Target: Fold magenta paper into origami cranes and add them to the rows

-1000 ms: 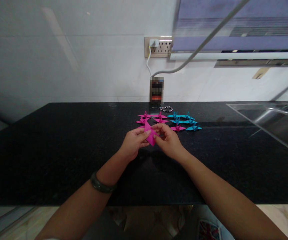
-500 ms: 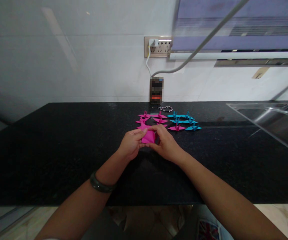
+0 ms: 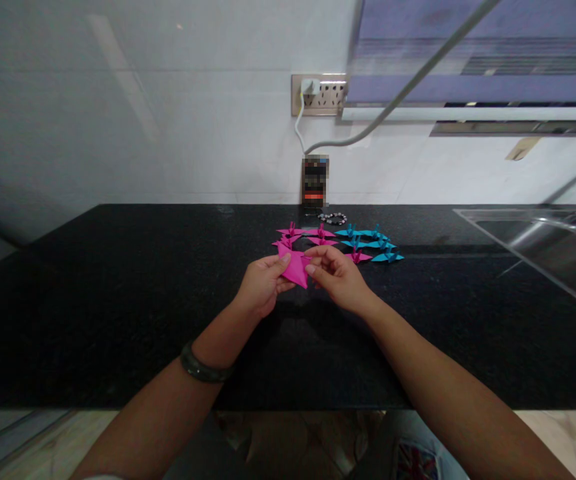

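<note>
A folded piece of pink origami paper (image 3: 295, 270) is held above the counter between my two hands. My left hand (image 3: 261, 285) pinches its left side, thumb on top and fingers underneath. The thumb and fingertips of my right hand (image 3: 341, 275) close on its right edge. Just beyond are rows of folded paper cranes: pink cranes (image 3: 321, 232) on the left and blue cranes (image 3: 387, 257) on the right. One pink crane (image 3: 357, 256) lies in front of the blue ones, partly covered by my right hand. A dark bangle (image 3: 204, 365) circles my left wrist.
The black countertop (image 3: 118, 300) runs up to a white wall. A beaded bracelet (image 3: 333, 218) lies behind the cranes, near a blurred-out phone-like device (image 3: 315, 180) leaning on the wall under a power socket (image 3: 319, 95). At the right is a metal sink (image 3: 558, 247).
The pink paper has turned between my hands, so a pointed corner now faces down toward me. My right thumb has moved from the lower edge up onto the paper's right side.
</note>
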{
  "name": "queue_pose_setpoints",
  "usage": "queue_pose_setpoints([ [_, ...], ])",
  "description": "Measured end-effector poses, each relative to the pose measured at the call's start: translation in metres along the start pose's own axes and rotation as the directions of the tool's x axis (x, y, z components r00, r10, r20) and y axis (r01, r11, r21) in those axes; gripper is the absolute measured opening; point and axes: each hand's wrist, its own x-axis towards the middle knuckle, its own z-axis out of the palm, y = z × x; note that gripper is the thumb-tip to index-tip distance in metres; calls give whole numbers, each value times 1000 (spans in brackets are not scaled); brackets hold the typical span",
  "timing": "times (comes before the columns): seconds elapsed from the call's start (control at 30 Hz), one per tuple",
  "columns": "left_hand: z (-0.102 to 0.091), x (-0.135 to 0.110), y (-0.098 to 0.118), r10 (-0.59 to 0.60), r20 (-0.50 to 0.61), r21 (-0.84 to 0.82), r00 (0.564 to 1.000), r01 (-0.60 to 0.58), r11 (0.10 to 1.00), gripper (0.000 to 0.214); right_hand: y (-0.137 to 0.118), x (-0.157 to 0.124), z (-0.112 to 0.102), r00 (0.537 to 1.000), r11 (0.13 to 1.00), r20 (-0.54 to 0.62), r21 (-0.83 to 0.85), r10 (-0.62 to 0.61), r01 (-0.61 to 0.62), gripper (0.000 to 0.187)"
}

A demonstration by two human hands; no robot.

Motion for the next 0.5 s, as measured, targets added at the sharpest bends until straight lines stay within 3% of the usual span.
queue_pose_setpoints([
  [0.5, -2, 1, 2, -45, 14, -18, 999, 45, 999, 14, -3, -2, -3, 996, 999, 80, -10, -34, 35, 28],
])
